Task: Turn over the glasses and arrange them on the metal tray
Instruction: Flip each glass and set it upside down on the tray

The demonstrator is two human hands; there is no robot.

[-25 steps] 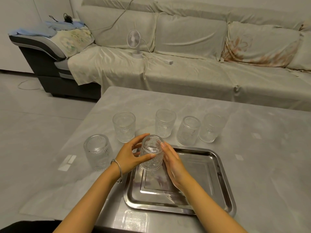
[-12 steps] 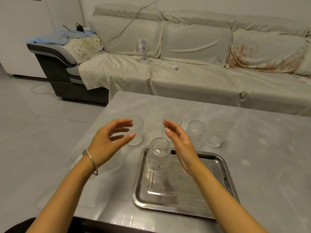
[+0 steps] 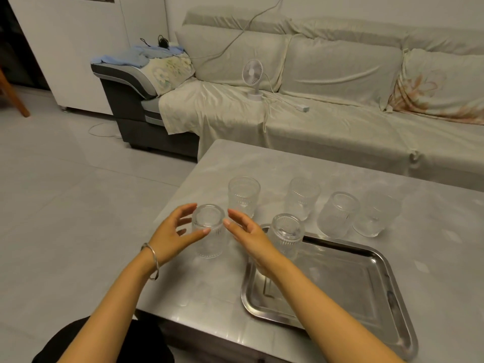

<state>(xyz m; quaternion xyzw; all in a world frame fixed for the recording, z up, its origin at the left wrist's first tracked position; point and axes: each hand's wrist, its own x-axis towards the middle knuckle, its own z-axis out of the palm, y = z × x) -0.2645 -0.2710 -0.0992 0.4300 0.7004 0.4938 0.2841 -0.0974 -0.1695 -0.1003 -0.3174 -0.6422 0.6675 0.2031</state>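
Note:
A ribbed clear glass [image 3: 286, 235] stands on the far-left corner of the metal tray [image 3: 387, 292]. Another ribbed glass [image 3: 209, 239] stands on the table left of the tray, between my hands. My left hand [image 3: 172, 233] is open at its left side, with the thumb across the front of the glass. On its right side, my right hand [image 3: 248, 235] is open with the fingertips close to the rim. Several more glasses stand in a row behind: one [image 3: 243, 196], one [image 3: 302, 197], one [image 3: 337, 214] and another [image 3: 375, 214].
The grey table [image 3: 432, 231] ends just left of the near glass, with tiled floor beyond. A covered sofa [image 3: 340, 121] with a small white fan [image 3: 252, 74] and a trailing cable stands behind the table.
Both hands let go of the glass on the tray, lifted, and moved left to the glass beside the tray. The view has swung left.

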